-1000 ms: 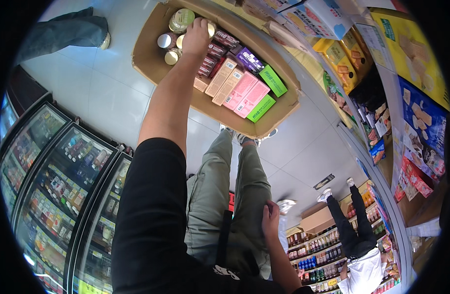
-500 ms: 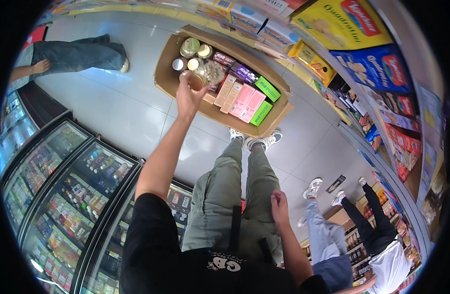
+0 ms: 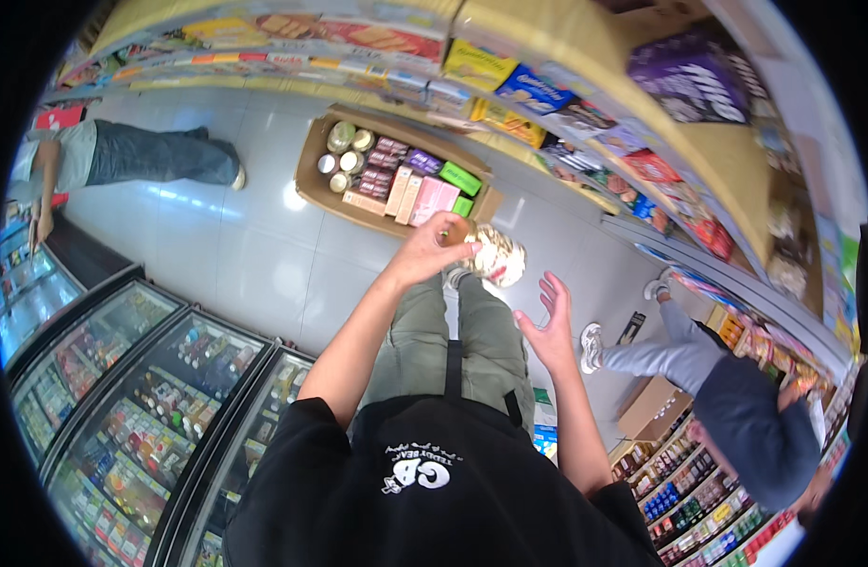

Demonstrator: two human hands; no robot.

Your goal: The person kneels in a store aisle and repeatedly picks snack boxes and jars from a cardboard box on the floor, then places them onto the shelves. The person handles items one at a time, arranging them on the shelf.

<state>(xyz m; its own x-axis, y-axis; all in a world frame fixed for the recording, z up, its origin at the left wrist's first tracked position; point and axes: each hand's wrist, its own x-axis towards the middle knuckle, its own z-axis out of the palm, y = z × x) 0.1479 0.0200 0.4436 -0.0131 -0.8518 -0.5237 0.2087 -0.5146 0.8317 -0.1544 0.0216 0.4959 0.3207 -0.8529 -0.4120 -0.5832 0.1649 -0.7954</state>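
My left hand grips a clear jar by its lid end. Pale pieces with some red show through the jar's wall, and it lies tilted in the air above my legs. To the right of the jar, my right hand is raised with its fingers spread, touching nothing. Beyond my left hand, an open cardboard box stands on the floor. Several lidded jars fill its left end; pink boxes, green boxes and dark red packs fill the rest.
Shelves of snack packs run along the far side and right. Glass-topped freezers line the left. A person in jeans stands at far left; another in a dark top bends at right beside a cardboard box.
My left hand has carried the jar out of the box, toward me and to the right. My right hand has risen and spread its fingers. The person at right now bends over.
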